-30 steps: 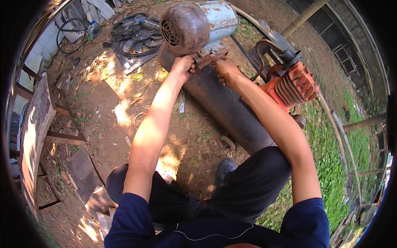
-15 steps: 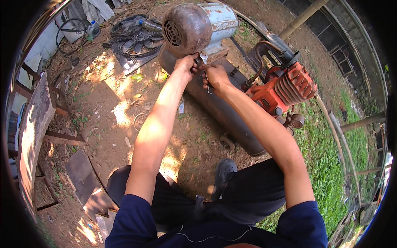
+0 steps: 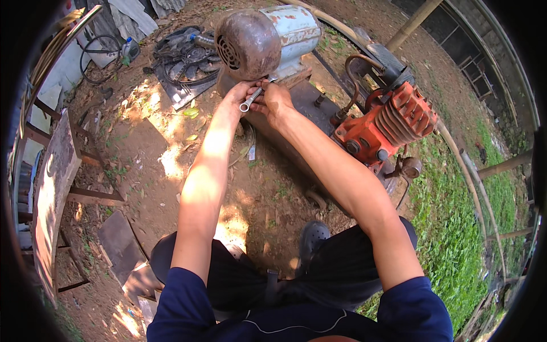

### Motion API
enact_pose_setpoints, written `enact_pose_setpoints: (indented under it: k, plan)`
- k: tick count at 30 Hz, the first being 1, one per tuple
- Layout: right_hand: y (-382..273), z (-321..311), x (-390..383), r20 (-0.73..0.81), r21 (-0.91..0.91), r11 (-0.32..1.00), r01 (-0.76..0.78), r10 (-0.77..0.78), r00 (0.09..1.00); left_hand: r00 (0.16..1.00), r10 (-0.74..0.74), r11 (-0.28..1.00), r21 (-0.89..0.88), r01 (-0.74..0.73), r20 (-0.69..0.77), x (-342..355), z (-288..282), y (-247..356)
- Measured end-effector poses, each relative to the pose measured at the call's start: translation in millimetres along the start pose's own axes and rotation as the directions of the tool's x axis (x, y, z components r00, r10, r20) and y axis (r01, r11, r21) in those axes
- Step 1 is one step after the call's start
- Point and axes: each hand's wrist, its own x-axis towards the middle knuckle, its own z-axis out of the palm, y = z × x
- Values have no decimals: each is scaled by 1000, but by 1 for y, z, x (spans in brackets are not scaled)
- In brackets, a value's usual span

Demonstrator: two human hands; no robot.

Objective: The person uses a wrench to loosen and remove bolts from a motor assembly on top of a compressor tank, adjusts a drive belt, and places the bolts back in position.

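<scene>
A rusty electric motor (image 3: 259,40) with a pale blue body sits on a dark cylindrical tank (image 3: 296,137). An orange finned compressor pump (image 3: 387,122) is mounted to its right. Both my hands meet at the motor's base. My left hand (image 3: 236,96) and my right hand (image 3: 274,101) grip a silver wrench (image 3: 250,100) whose ring end points toward me. The wrench's far end reaches under the motor foot and is hidden by my fingers.
A black fan shroud (image 3: 188,60) and a plastic bottle (image 3: 130,48) lie on the dirt at the back left. A rusty metal frame with a board (image 3: 51,182) stands at the left. Grass (image 3: 456,228) covers the right. My shoe (image 3: 312,236) rests near the tank.
My right hand has moved left from the tank top toward the motor base, joining my left hand on the wrench. The view has shifted slightly.
</scene>
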Motion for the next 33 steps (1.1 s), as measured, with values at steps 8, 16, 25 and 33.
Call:
enact_pose_setpoints:
  k: [8, 16, 25, 33]
  plan:
    - [3, -4, -1, -21, 25, 998, -56, 56, 998, 1000, 8, 981, 194, -9, 6, -2, 2, 4]
    - [-52, -67, 1, 91, -804, 594, 24, 83, 992, 958, 150, 989, 20, -150, -243, 13, 13, -12]
    - [-81, -84, -2, 421, -867, -412, 282, -299, 856, 946, 172, 985, 17, -174, -274, 13, 16, -15]
    - [-47, -46, -29, 52, -716, 698, 7, 44, 998, 970, 129, 992, 21, -128, -207, 16, -2, -7]
